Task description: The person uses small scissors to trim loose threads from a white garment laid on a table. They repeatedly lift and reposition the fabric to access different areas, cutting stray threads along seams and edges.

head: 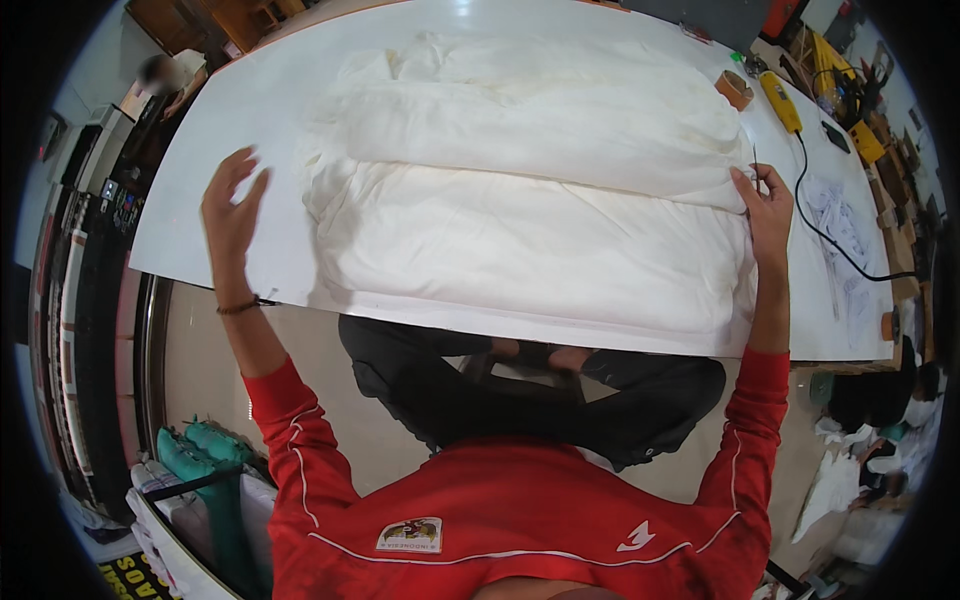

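Note:
A wide stack of white fabric (pixel 525 232) lies before me on a white table (pixel 172 187), its upper layer folded back so that an edge runs across the middle. At the right end of that edge my right hand (pixel 769 206) pinches the cloth between thumb and fingers. A thin, dark, pointed tool (pixel 756 169) sticks up from the same hand; its kind is too small to tell. My left hand (pixel 231 191) is held apart from the fabric, to its left, with fingers spread and nothing in them.
Right of the fabric are a brown tape roll (pixel 733 91), a yellow corded power tool (pixel 781 102), a dark phone (pixel 835 136) and crumpled translucent material (pixel 840 217). The tool's black cable (pixel 817 225) crosses the table's right side. Another person (pixel 176 79) is at the far left.

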